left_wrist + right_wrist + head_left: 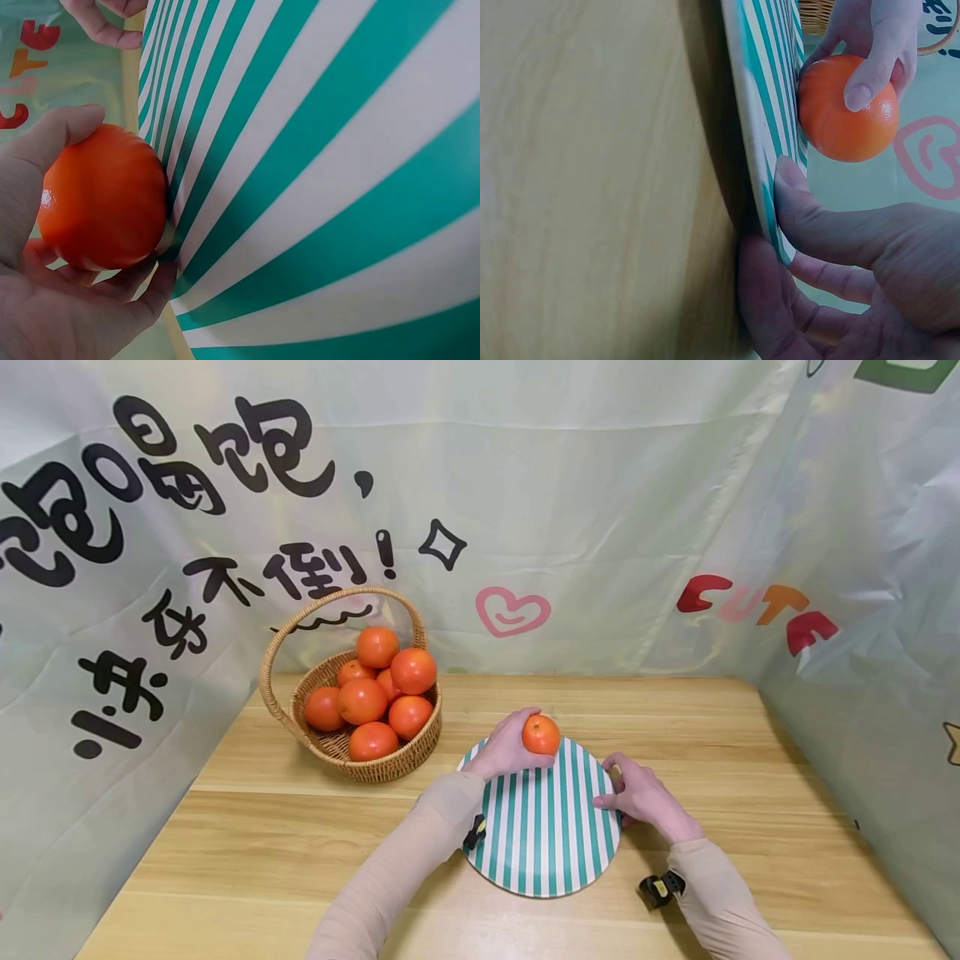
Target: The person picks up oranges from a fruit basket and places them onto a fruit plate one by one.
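Observation:
My left hand (513, 750) holds an orange (542, 735) over the far part of a round plate (547, 835) with green and white stripes. In the left wrist view the thumb and fingers curl round the orange (105, 199), which is at or very near the plate's surface; I cannot tell if its full weight rests there. My right hand (641, 789) grips the plate's right rim. The right wrist view shows its thumb on the striped top and its fingers at the underside (802, 300).
A wicker basket (405, 760) with a tall arched handle stands on the wooden table (285, 843), left of the plate, with several oranges (363, 701) heaped in it. A printed cloth (600, 527) hangs behind the table and along its sides.

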{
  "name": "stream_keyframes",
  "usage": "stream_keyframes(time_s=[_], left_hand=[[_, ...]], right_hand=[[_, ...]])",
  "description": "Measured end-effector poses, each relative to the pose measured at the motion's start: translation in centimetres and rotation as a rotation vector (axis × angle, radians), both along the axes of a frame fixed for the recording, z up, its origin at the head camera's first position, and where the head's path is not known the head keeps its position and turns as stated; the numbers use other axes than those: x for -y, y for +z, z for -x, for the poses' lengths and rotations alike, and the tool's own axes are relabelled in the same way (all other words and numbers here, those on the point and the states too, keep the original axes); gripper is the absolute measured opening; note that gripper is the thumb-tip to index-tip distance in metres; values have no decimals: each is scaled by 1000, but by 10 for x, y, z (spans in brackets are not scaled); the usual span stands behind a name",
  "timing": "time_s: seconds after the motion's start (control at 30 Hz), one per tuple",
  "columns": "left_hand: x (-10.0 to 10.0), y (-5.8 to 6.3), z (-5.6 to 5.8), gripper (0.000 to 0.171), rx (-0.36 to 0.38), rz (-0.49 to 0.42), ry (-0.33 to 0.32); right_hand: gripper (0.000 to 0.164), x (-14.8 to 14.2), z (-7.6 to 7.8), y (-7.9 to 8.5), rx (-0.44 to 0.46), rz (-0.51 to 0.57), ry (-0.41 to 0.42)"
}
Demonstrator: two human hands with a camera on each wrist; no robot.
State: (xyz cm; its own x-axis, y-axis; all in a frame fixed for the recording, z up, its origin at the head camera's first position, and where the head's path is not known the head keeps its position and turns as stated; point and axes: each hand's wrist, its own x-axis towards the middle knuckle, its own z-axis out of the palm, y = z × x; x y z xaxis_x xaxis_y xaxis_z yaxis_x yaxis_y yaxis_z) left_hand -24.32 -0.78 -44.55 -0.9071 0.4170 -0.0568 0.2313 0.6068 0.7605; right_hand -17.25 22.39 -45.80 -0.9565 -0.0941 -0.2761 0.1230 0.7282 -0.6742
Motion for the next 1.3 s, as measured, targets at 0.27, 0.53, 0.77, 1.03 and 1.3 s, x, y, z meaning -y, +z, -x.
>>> stream_keyframes(time_s=[0.27, 0.53, 0.77, 1.03, 1.3], left_hand=[[1, 0, -5, 104, 11, 9, -16], [16, 0, -14, 121, 53, -12, -28], [31, 3, -23, 122, 35, 18, 13], [57, 1, -38, 110, 50, 67, 80], [81, 2, -53, 95, 53, 82, 163]], right_hand=[[56, -1, 1, -1, 5, 4, 5], [56, -1, -1, 0, -6, -2, 8], [57, 0, -1, 1, -4, 6, 10], [57, 0, 0, 1, 2, 4, 10], [57, -1, 0, 1, 5, 0, 12]])
